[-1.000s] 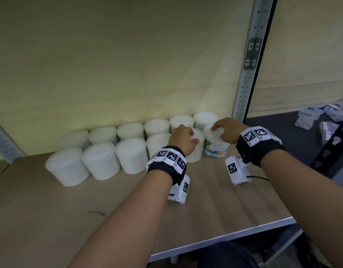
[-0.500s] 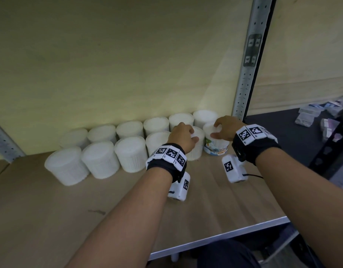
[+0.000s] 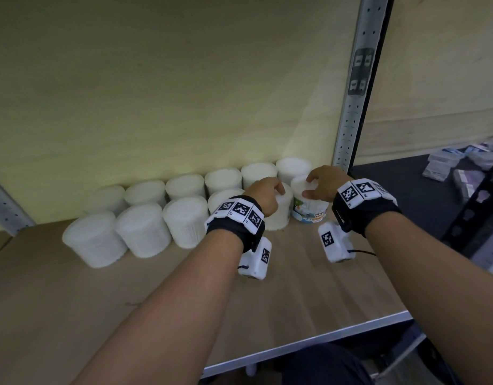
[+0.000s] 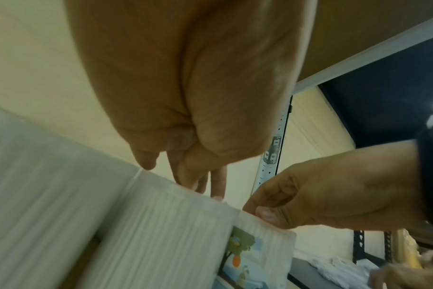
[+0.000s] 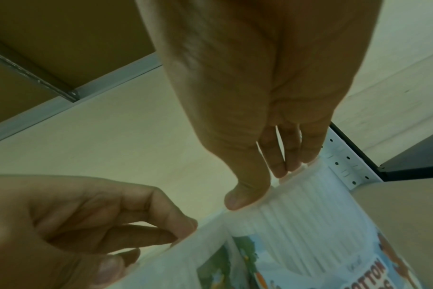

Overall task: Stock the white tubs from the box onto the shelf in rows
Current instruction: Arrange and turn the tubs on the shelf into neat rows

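Observation:
Two rows of white ribbed tubs [image 3: 145, 229] stand at the back of the wooden shelf [image 3: 128, 301]. My left hand [image 3: 277, 191] grips the top of a plain front-row tub [image 3: 280, 218]. Beside it, my right hand [image 3: 309, 186] pinches the lid of the end tub with a colourful label [image 3: 309, 215]. In the left wrist view my left hand [image 4: 183, 179] has its fingertips on that tub's rim [image 4: 161, 234]. The right wrist view shows my right hand [image 5: 267, 183], thumb and fingers on the labelled tub [image 5: 309, 224]. Both tubs stand upright on the shelf.
A perforated metal upright [image 3: 353, 93] rises just right of the tubs, and another [image 3: 3, 207] stands at the far left. Bare wood runs from the tubs to the shelf's metal front edge [image 3: 309, 343]. Small packets [image 3: 462, 173] lie on a dark shelf at right.
Both hands stay on the same two tubs. The right hand has slid slightly left on its lid. The tubs have hardly moved.

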